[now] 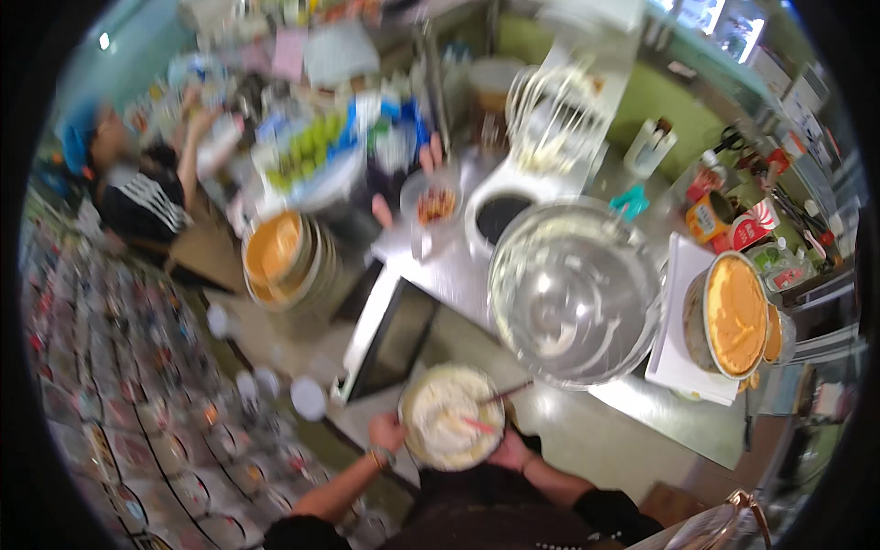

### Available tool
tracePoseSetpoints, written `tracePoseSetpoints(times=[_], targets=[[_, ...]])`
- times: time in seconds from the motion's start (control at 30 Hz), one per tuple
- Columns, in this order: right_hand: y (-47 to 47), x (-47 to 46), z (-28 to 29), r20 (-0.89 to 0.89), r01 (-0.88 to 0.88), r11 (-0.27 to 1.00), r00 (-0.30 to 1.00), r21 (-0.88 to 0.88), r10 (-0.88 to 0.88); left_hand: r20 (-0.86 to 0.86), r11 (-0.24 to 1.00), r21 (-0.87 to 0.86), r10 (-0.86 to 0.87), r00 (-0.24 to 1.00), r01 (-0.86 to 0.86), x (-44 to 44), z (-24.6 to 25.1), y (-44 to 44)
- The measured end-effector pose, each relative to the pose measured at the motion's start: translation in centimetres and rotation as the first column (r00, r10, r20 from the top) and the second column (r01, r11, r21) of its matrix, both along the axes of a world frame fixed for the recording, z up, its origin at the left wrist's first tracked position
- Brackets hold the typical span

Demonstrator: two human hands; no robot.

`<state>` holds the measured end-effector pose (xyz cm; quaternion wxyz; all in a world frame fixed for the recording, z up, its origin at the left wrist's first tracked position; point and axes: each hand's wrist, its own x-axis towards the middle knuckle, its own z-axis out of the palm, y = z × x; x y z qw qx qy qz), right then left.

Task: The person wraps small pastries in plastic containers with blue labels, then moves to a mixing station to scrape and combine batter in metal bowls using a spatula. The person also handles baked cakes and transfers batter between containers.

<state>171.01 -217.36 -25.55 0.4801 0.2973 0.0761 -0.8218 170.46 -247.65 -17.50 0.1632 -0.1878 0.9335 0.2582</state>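
In front of my body, a round bowl [433,447] of pale, thick cream [440,412] is held between both hands. My left hand [386,434] grips its left rim, and a bracelet circles that wrist. On the lower right side, my right hand [512,452] supports the bowl; some of its fingers are hidden. A spatula with a red blade [479,425] rests in the cream, and a thin dark handle [510,392] sticks out past the right rim. Beyond, on the steel worktable [440,275], stands a large metal mixing bowl [570,302] with cream smeared inside.
A cream-coated whisk [550,124] hangs on the stand mixer [591,62]. Orange-topped cake in a round tin [735,316] stands right; stacked tins [282,254] stand left. Another person's fingers [381,211] are near a clear jug [432,203]. A person in a blue cap [130,158] works farther left.
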Motion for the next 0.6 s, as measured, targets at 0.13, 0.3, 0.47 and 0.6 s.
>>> tracePoseSetpoints(times=[0.13, 0.3, 0.47, 0.6], targets=[[0.5, -0.9, -1.2, -0.067, 0.014, 0.996, 0.998, -0.089, -0.02, -0.1, 0.99, 0.119, 0.089, 0.991, -0.077, 0.2, -2.9, 0.6], [0.2, -2.1, -3.6, -0.19, -0.057, 0.961, 0.975, 0.271, 0.112, -0.066, 0.954, 0.215, 0.226, 0.972, -0.207, 0.3, -7.0, 1.4], [0.4, -3.1, -8.5, -0.057, -0.063, 0.982, 0.996, 0.179, 0.074, -0.008, 0.925, 0.272, 0.277, 0.961, -0.265, -1.1, -10.9, 2.4], [0.9, -4.5, -11.8, 0.132, -0.07, 0.982, 0.99, 0.173, 0.048, -0.119, 0.927, 0.29, 0.283, 0.952, -0.239, -2.3, -13.8, 1.5]])
